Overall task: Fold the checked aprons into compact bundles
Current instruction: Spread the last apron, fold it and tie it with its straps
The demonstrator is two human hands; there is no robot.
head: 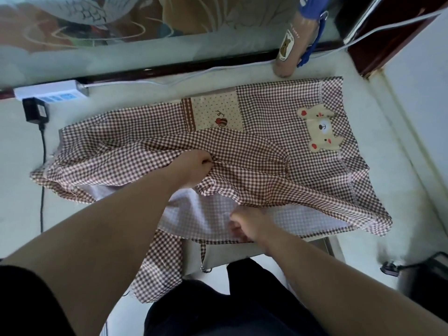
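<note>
A brown-and-white checked apron (278, 112) lies spread over the white table top (378, 122), with a dotted pocket patch (215, 112) and a bear appliqué (321, 128). Its near part is folded back, showing the pale underside (194, 214). My left hand (194, 168) pinches a gathered fold near the apron's middle. My right hand (247, 225) grips the cloth at the near edge, fingers curled into it. A checked flap (160, 267) hangs over the table's front edge.
A white power strip (48, 92) with a black adapter (35, 110) and its cable lies at the back left. A rolled tan bundle with a blue strap (291, 42) leans at the back right. A glass panel backs the table. A black plug (390, 270) lies at the right.
</note>
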